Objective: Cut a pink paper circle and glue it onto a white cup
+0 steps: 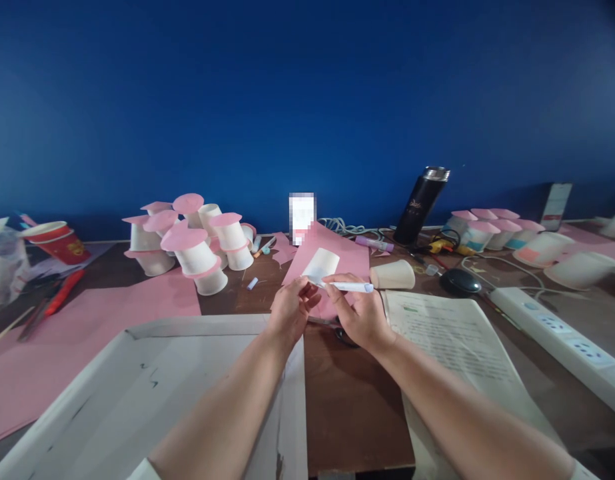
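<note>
In the middle of the desk, my right hand is closed on a white pen, which lies nearly level with its blunt end to the right. The pen's other end points towards my left hand, whose fingertips are pinched together close to it. What those left fingers hold, if anything, is too small to make out. Just beyond both hands is a white piece, paper or a cup, over a pink paper sheet. A dark-handled tool is partly hidden under my right hand.
Pink-topped stacked paper cups stand left, more cups right. A single cup lies near my right hand. Around are a white board, a printed sheet, a mouse, a power strip and a black flask.
</note>
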Motion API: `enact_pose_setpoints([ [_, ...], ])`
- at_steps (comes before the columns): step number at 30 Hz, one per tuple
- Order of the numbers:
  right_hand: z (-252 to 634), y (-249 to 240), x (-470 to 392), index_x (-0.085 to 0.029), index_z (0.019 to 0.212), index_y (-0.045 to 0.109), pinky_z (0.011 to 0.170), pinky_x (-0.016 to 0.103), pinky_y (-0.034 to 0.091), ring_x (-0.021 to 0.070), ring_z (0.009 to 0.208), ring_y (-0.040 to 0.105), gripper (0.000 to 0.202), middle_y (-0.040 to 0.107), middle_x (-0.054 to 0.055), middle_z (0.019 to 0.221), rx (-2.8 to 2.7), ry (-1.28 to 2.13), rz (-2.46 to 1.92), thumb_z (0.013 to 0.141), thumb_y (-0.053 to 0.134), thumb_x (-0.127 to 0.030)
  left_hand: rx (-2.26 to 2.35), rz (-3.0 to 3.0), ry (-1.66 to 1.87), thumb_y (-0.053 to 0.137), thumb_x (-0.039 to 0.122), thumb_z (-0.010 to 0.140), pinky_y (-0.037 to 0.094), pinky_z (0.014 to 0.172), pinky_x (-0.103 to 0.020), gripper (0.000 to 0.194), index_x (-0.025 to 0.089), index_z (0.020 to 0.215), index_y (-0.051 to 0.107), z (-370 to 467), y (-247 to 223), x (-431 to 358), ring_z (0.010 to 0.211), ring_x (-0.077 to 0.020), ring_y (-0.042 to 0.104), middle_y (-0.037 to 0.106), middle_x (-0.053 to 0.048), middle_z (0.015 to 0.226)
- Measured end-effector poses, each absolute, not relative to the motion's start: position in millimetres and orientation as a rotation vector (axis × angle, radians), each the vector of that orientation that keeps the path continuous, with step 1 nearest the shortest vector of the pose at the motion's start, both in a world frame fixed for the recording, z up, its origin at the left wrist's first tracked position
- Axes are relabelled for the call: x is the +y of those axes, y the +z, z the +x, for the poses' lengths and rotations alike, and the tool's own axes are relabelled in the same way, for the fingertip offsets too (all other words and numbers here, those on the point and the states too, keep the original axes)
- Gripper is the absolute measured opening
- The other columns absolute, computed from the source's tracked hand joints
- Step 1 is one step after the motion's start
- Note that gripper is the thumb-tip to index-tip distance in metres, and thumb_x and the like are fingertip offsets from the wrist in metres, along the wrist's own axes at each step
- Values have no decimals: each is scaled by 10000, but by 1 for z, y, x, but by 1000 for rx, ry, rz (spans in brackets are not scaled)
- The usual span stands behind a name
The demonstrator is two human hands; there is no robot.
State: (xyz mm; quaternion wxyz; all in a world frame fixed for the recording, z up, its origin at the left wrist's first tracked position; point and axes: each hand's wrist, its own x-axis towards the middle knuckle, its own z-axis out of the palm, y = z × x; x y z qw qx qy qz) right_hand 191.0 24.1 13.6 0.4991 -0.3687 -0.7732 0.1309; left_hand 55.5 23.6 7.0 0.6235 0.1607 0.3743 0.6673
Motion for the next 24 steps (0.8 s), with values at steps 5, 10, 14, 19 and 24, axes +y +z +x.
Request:
enact_pose_setpoints([
  [5,194,15,28,-209,999,632,846,357,478,214,936,633,196,687,68,991,-1782,234,-966,910,477,-288,892,414,1526,670,174,686,474,534,-190,94,117,698,597,57,7,23,596,-80,558,580,-6,653],
  [10,195,15,29,-204,985,638,808,333,494,207,900,638,195,689,63,959,-1804,268,-956,905,485,-295,915,427,1519,689,196,662,473,533,-198,123,118,708,604,57,5,24,605,-89,565,587,-8,657],
  [14,191,14,24,-213,984,636,832,328,486,205,928,639,182,691,59,985,-1925,330,-894,905,488,-284,892,424,1544,683,170,654,479,559,-196,108,124,679,588,56,4,24,583,-73,551,567,15,632],
  [19,196,14,30,-210,985,634,823,343,485,219,910,644,198,696,66,971,-1810,262,-994,910,477,-303,925,415,1522,681,188,665,475,526,-196,112,118,710,606,58,6,23,616,-92,571,593,-10,668],
  [24,196,16,30,-214,968,651,755,299,506,200,841,663,193,706,49,918,-1853,336,-984,899,496,-306,932,433,1527,688,188,658,482,534,-199,116,119,688,600,57,6,23,613,-88,562,583,-7,662],
])
